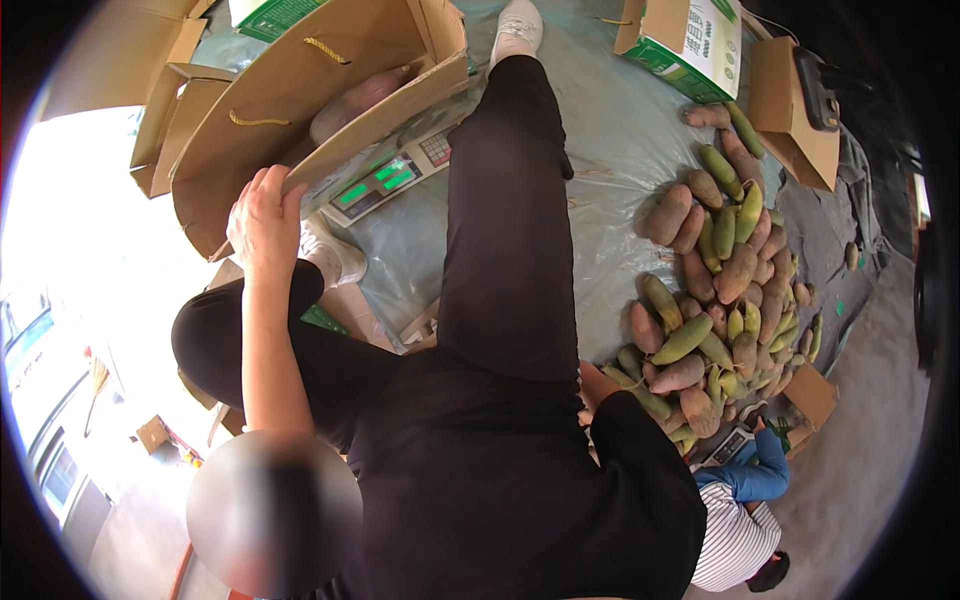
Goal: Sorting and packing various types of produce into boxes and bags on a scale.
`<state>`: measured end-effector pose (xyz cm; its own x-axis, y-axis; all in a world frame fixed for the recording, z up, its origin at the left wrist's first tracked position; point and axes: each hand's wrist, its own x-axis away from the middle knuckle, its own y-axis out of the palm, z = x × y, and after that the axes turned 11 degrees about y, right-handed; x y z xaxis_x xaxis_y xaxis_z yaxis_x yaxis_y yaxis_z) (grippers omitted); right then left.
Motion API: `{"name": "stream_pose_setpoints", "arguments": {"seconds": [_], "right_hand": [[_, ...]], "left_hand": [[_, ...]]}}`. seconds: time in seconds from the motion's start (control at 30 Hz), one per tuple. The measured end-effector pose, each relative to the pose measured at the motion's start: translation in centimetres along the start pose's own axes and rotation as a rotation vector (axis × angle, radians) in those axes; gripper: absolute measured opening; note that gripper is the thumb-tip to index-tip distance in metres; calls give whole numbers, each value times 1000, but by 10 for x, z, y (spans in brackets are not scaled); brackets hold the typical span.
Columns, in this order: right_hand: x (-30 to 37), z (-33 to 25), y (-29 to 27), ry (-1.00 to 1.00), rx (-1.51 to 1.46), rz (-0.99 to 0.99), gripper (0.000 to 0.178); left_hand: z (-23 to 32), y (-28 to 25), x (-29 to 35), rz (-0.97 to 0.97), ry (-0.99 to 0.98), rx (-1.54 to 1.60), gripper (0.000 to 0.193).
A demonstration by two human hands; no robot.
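My left hand (265, 222) grips the near edge of a large open cardboard box (225, 165), its fingers bent over the rim. The box is tilted, with yellow rope handles on its inner wall. One long reddish-brown root (357, 104), like a sweet potato, lies inside. Below the box sits a digital scale (385, 183) with a lit green display and a keypad. My right hand (597, 388) is mostly hidden behind my dark sleeve, next to a pile of roots (738, 272). The pile mixes reddish-brown roots with long green ones. What the right fingers do is hidden.
A green-and-white carton (692, 48) and a brown box (790, 110) stand beyond the pile. Plastic sheeting (610, 170) covers the floor. At the lower right another person in a striped top (735, 535) bends beside a second scale (728, 447). My outstretched leg (510, 220) crosses the middle.
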<state>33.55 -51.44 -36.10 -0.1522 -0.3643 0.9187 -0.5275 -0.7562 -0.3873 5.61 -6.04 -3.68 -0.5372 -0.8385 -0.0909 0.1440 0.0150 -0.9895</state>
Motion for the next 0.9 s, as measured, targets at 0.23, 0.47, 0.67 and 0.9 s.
{"name": "stream_pose_setpoints", "arguments": {"seconds": [0.23,0.47,0.67,0.9], "right_hand": [[25,0,76,-4,268,-141,43],[120,-6,54,70,428,-347,38],[120,22,70,145,460,-240,29],[113,7,57,228,362,-194,24]], "left_hand": [[6,12,-5,-27,6,28,19],[-21,4,8,-12,-78,-48,29],[-14,17,0,11,-23,-40,39],[-1,6,1,-3,-22,35,20]]}}
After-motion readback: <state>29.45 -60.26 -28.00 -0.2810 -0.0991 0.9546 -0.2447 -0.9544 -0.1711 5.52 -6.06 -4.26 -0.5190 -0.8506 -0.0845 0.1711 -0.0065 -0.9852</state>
